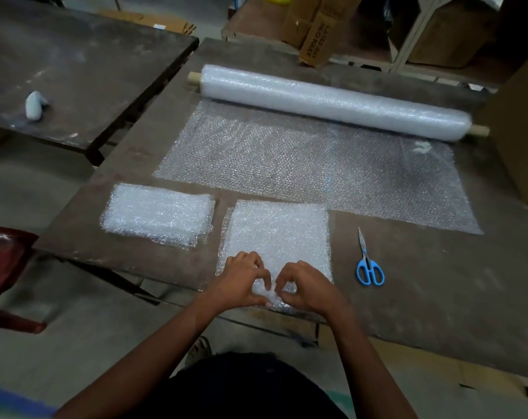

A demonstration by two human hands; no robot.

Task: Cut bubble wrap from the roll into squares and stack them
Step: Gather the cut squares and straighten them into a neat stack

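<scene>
The bubble wrap roll (pixel 332 101) lies across the back of the brown table (pixel 438 282), with a sheet (pixel 302 164) unrolled toward me. A cut square piece (pixel 279 237) lies at the table's near edge. My left hand (pixel 241 281) and my right hand (pixel 302 287) meet at its near edge, fingers curled, pinching the wrap. A stack of cut squares (pixel 157 214) sits to the left of that piece. Blue-handled scissors (pixel 368 264) lie closed on the table to the right of my hands.
A second dark table (pixel 75 65) stands at the left with a small white object (pixel 34 105) on it. A red chair (pixel 2 267) is at the left edge. Cardboard boxes (pixel 317 28) stand behind the roll, another box (pixel 519 131) at the right.
</scene>
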